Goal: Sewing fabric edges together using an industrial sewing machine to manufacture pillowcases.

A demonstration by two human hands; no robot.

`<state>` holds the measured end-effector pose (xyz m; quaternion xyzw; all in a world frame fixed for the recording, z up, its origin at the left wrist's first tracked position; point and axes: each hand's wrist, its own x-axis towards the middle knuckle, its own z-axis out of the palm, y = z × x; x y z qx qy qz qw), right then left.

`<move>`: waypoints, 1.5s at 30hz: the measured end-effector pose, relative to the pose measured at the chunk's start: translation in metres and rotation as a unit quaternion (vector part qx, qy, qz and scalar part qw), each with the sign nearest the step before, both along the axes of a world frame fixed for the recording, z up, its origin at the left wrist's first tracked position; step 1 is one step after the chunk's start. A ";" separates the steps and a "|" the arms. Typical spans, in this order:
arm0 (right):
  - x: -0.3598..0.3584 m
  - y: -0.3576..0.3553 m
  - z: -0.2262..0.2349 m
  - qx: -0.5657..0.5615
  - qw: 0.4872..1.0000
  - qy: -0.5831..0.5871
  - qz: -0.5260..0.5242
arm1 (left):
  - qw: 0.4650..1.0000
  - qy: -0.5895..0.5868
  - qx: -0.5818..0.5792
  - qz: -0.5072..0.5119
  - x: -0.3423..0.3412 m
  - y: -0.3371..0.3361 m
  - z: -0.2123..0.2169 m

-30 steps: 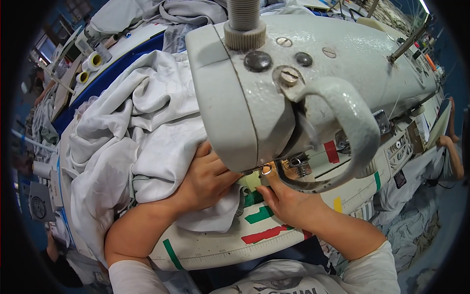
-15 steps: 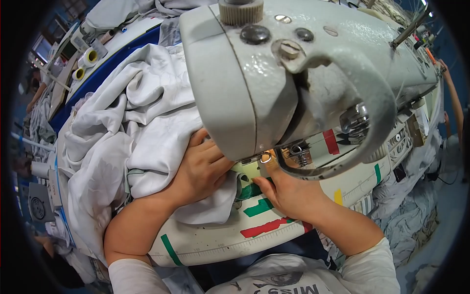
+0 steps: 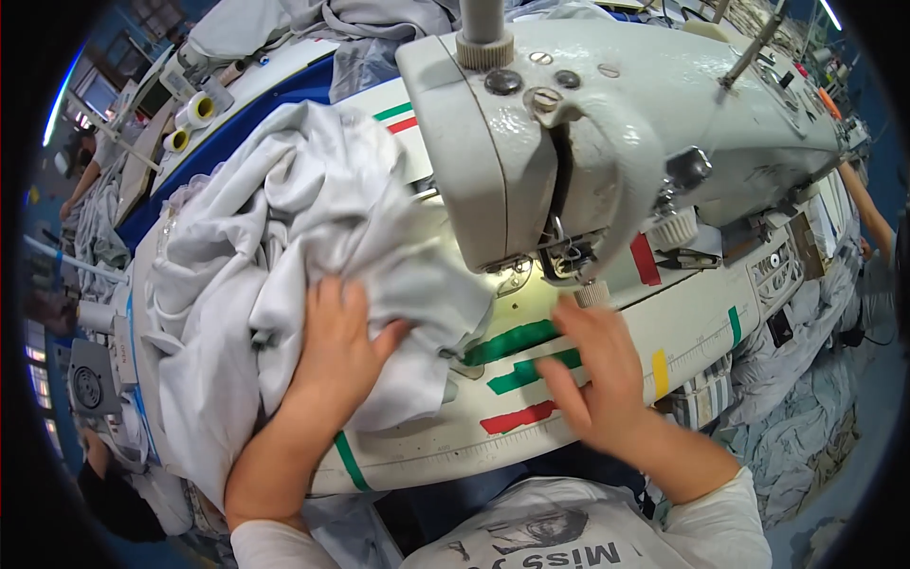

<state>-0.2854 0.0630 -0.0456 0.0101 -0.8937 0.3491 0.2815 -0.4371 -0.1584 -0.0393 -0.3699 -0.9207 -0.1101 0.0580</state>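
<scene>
While the left hand (image 3: 334,346) lies flat on the big heap of white cloth (image 3: 284,275), its fingers are spread out and press the cloth down, so its grip is wide and holds nothing. The cloth is bunched up and wrinkled, and it sits on the left part of the pale worktop (image 3: 607,379), just beside the sewing machine (image 3: 607,123). One edge of the cloth reaches toward the spot under the machine's needle part (image 3: 559,251), where a small light shines on the metal plate. The right hand (image 3: 597,365) is open too, with its fingers spread, and it lies on the bare worktop near the front of the machine. It holds nothing and it is a little blurry. Under and beside that hand are strips of tape stuck on the worktop: green strips (image 3: 517,356), a red strip (image 3: 519,417) and a yellow strip (image 3: 660,372). Another green strip (image 3: 351,460) sits near the left wrist. Far back on the left, two rolls of thread or tape (image 3: 192,119) lie on a table. More grey cloth (image 3: 796,417) is piled on the floor at the right. Another person's arm (image 3: 867,213) shows at the far right edge. No boxes or bins can be made out clearly.
</scene>
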 end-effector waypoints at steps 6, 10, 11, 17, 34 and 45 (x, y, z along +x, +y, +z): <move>0.104 -0.055 -0.017 -0.319 0.864 -0.297 0.252 | 0.827 -0.490 -0.024 -0.276 0.050 -0.073 0.050; 0.113 -0.074 -0.064 -0.705 0.622 -0.327 0.094 | 0.992 -0.116 0.054 0.014 -0.003 -0.074 0.024; 0.107 -0.076 -0.068 -0.744 0.577 -0.325 0.085 | 0.966 -0.228 0.062 0.105 -0.022 -0.092 0.019; 0.113 -0.091 -0.091 -0.779 0.516 -0.317 0.164 | 0.882 -0.023 -0.090 0.462 -0.106 -0.228 -0.005; 0.094 -0.165 -0.081 -0.764 0.389 -0.395 0.329 | 0.613 -0.350 0.640 0.305 -0.162 -0.432 0.068; 0.147 -0.001 0.122 -0.623 0.723 -0.204 0.217 | 0.899 0.152 0.363 0.193 -0.203 -0.314 0.293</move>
